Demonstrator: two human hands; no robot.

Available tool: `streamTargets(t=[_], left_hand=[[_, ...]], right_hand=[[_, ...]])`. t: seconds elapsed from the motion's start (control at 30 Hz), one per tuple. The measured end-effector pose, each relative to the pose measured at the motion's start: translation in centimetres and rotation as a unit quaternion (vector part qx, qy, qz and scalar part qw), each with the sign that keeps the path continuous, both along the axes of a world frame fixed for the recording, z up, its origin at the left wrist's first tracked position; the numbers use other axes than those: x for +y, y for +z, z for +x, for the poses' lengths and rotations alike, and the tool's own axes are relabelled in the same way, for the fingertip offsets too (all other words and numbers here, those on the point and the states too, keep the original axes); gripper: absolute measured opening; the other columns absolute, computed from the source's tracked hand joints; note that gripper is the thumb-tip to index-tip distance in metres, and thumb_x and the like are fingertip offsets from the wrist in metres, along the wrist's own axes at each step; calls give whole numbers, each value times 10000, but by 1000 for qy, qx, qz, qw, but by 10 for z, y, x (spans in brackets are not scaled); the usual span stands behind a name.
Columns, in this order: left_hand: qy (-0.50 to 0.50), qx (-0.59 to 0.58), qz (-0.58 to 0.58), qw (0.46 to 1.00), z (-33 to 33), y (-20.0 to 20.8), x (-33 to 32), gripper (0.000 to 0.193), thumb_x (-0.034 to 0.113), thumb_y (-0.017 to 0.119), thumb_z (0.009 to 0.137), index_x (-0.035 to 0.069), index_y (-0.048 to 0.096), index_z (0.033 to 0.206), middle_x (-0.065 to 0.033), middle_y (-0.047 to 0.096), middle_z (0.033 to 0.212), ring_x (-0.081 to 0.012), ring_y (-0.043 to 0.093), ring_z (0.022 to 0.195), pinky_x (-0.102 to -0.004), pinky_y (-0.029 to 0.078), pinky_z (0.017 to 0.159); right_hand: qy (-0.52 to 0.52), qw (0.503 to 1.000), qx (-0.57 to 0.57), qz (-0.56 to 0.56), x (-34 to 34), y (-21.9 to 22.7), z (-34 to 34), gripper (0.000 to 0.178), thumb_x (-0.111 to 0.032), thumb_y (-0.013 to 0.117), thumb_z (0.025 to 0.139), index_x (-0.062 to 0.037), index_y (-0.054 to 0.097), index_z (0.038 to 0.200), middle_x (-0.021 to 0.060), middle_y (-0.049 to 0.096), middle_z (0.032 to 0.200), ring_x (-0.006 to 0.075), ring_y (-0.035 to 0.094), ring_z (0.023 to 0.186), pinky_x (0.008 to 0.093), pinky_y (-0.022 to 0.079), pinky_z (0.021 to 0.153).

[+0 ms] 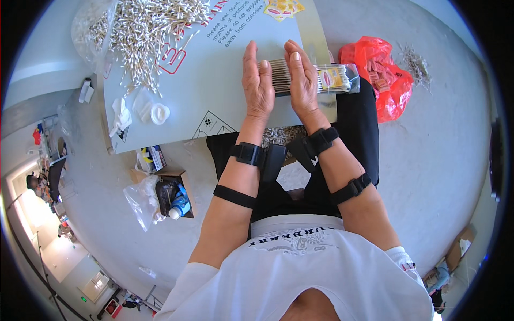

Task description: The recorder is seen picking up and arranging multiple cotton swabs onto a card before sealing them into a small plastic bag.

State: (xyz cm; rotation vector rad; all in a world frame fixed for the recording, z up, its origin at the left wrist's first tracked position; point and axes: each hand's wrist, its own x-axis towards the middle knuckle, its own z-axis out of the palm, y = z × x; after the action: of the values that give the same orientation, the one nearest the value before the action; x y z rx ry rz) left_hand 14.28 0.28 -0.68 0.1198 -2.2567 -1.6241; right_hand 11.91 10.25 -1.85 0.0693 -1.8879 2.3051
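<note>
My left hand (258, 85) is upright on its edge over the table, fingers straight and together, its palm facing right. Facing it, my right hand (303, 83) has its fingers stretched out too. Between the two palms lies a row of cotton swabs (280, 75), side by side, their ends at or close to both palms. Whether the palms press on them I cannot tell. Just right of my right hand, a clear bag of cotton swabs (334, 78) with a yellow label sits at the table's right edge. My right hand hides where the row and the bag meet.
Loose cotton swabs (155, 37) heap up at the far left beside a clear plastic bag (93, 35). Yellow labels (284, 8) lie at the far edge. A small white round container (159, 113) stands front left. A red plastic bag (393, 101) and an open carton (184, 182) are on the floor.
</note>
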Motion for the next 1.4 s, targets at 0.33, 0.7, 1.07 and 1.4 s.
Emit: streamTargets(t=[0.33, 0.7, 1.07, 1.4], left_hand=[[0, 12, 72, 997, 11, 1, 4, 563, 386, 388, 1032, -12, 376, 1429, -207, 432, 1429, -286, 416, 1328, -389, 316, 1106], [-28, 42, -114, 992, 41, 2, -20, 589, 313, 529, 975, 32, 352, 1461, -156, 354, 1512, -309, 343, 1395, -432, 252, 1149], [-140, -111, -467, 866, 65, 11, -10, 846, 525, 582, 868, 151, 218, 1534, -66, 169, 1606, -227, 150, 1482, -512, 82, 1185], [-134, -119, -458, 871, 64, 12, -8, 831, 514, 584, 872, 157, 228, 1532, -64, 177, 1604, -227, 153, 1481, -508, 77, 1189]], right_hand=[[33, 999, -34, -16, 10, 0, 9, 448, -282, 434, 1041, 43, 483, 1346, 140, 516, 1349, 196, 486, 1267, 303, 371, 1110], [52, 997, -52, -8, 46, 32, 16, 257, -97, 535, 986, 54, 587, 1188, 82, 641, 1085, 136, 605, 1008, 260, 480, 918], [69, 905, 104, 407, 58, 26, 50, 149, 11, 643, 828, -23, 680, 968, 127, 633, 830, 311, 646, 743, 338, 519, 645], [86, 880, 126, 451, 56, 23, 49, 129, -4, 667, 808, -12, 690, 935, 120, 635, 860, 297, 659, 765, 352, 532, 671]])
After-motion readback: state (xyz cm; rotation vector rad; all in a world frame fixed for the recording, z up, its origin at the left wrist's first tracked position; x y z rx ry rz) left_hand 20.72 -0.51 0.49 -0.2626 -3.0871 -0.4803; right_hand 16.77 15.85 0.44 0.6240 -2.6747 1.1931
